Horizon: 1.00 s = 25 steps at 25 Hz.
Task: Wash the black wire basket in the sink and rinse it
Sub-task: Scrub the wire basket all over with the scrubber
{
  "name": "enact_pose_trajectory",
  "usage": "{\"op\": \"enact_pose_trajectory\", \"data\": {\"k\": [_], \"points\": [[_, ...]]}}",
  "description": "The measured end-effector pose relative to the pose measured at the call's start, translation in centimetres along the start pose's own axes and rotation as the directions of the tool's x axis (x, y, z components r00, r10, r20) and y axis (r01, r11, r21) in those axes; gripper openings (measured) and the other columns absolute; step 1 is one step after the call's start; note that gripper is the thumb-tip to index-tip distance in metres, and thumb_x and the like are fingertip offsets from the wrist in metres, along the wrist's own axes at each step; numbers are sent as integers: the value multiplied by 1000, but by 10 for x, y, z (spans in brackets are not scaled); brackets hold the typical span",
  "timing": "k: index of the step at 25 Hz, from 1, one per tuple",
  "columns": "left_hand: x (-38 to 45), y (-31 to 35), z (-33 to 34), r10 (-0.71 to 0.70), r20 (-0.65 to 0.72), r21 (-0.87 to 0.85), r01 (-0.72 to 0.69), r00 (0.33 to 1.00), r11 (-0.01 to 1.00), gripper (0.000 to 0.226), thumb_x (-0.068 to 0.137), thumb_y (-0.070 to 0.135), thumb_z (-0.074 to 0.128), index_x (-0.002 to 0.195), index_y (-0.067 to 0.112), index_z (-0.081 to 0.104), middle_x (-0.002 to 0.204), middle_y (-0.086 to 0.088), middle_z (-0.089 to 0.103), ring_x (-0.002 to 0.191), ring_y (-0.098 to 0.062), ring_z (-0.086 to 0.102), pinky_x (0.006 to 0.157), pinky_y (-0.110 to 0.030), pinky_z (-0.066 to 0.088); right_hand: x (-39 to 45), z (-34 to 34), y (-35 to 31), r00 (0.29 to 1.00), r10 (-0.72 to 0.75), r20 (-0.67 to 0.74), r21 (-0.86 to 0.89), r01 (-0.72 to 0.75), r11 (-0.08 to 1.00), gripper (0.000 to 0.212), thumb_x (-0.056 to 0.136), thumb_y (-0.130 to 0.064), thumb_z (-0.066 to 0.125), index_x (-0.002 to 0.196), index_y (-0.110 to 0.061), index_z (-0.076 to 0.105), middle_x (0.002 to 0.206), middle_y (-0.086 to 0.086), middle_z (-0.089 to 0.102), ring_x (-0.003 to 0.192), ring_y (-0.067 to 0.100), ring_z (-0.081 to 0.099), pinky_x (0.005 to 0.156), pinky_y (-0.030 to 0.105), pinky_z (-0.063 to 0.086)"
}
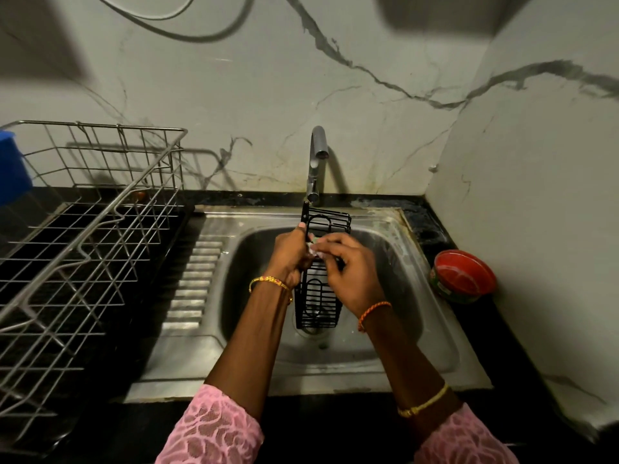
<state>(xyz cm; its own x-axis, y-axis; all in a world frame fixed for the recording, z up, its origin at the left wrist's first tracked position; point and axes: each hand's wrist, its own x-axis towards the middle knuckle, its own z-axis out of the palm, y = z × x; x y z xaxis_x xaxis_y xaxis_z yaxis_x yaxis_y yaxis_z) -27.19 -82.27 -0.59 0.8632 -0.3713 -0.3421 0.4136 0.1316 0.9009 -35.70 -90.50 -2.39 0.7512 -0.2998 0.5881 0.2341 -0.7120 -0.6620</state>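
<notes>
Black wire basket (318, 296) gripped by curled fingers (330, 244).

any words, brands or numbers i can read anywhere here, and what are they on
None can be read.
Round red-lidded tub on the black counter right of the steel sink: its green side band carries print, too blurred to read.
Black wire basket, chrome tap, steel wire dish rack, blue plastic item: no text visible.
</notes>
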Motion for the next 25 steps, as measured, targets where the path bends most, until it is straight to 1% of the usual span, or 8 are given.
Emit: {"op": "enact_pose_trajectory", "data": {"k": [2, 7, 10, 13, 17, 20, 23, 25], "points": [[4, 0, -2, -6, 7, 29, 6, 1000, 1000, 39, 102, 28, 37, 67, 14, 47, 38, 8, 40, 28, -1, 29, 31, -11, 18, -9, -3, 8, 1000, -5, -7, -53, 5, 999, 30, 79, 8, 50, 93, -6, 72, 100, 8, 64, 98, 16, 59, 91, 20, 46], [10, -1, -7, -32, -17, 56, 33, 999, 998, 39, 102, 29, 37, 69, 14, 48, 46, 7, 40, 28, 0, 31, 30, -11, 19, -13, -22, 25, 1000, 20, 13, -22, -19, 1000, 25, 82, 10, 54, 92, -3, 72, 99, 11, 65, 94, 18, 61, 88, 14, 46], [15, -1, -5, -38, -19, 88, 40, 999, 995, 39, 102, 27, 36, 66, 15, 47, 46, 5, 42, 28, -1, 35, 32, -12, 21, 6, -2, 15, 996, 8, 90, -87, 0, 996, 32, 76, 14, 52, 91, -5, 73, 98, 10, 65, 94, 21, 59, 87, 21, 46], [27, 4, -9, -86, -9, 30, 86, 996, 996, 38, 101, 25, 34, 66, 17, 44, 39, 6, 41, 29, -4, 37, 36, -15, 31, 10, 3, 22, 997, 3, 77, -32, 0, 999, 37, 74, 17, 50, 89, -7, 73, 98, 10, 66, 95, 24, 60, 87, 27, 49], [28, 5, -9, -106, 4, -4, 106, 994, 994, 41, 103, 25, 29, 66, 14, 42, 32, 5, 37, 35, -8, 52, 48, -24, 38, -2, -16, 49, 985, 160, 56, 33, -162, 986, 26, 79, 14, 56, 87, -4, 72, 94, 6, 64, 90, 9, 61, 83, 19, 49], [28, 8, -13, -116, -2, -91, 115, 993, 989, 37, 103, 16, 29, 69, 10, 43, 46, -1, 46, 40, -11, 54, 49, -27, 49, 1, -12, 43, 959, 278, 53, 120, -282, 952, 17, 80, 10, 60, 87, 0, 70, 92, 11, 66, 81, -4, 61, 78, 16, 48], [27, 20, -22, -137, 43, -93, 141, 990, 986, 32, 99, 3, 32, 70, 6, 46, 67, -11, 59, 45, -14, 62, 43, -23, 52, 13, -3, 29, 962, 273, 2, 154, -270, 951, 17, 83, 7, 58, 92, -3, 68, 95, 6, 65, 85, 0, 59, 81, 10, 47], [22, 29, -24, -160, 86, -143, 171, 983, 975, 31, 101, 6, 28, 75, 6, 44, 68, -15, 67, 50, -19, 68, 44, -26, 55, 15, -2, 29, 956, 295, 2, 211, -289, 934, 19, 82, 7, 59, 92, -7, 67, 97, 7, 65, 86, 6, 60, 83, 16, 49]]}}
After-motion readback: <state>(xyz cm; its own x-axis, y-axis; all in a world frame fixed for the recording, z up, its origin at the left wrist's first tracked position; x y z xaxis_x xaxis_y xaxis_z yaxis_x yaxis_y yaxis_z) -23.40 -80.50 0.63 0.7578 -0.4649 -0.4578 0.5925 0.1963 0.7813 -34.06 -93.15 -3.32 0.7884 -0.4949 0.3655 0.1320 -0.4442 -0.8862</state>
